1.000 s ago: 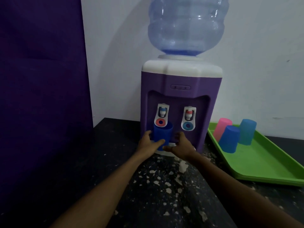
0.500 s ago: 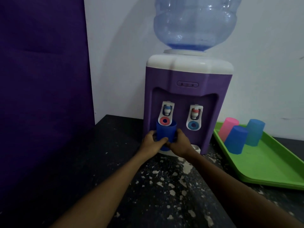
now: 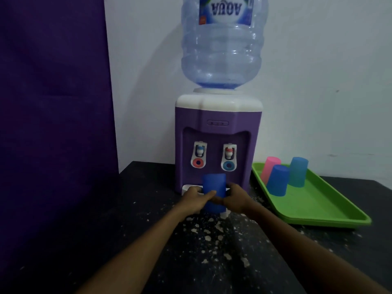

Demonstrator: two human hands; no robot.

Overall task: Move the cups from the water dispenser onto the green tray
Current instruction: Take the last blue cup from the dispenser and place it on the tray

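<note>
We hold a blue cup between both hands, just in front of the water dispenser, below its two taps and over the white drip ledge. The cup is plain, matte, opaque blue plastic, tapered, and looks to be upside down, its wider end lowest. Our left hand wraps its left side with the thumb across the front; our right hand grips its right side, fingertips meeting near the middle. To the right of the dispenser lies the green tray, carrying three inverted cups: a pink cup, a second blue cup and a teal cup, clustered at its far end.
</note>
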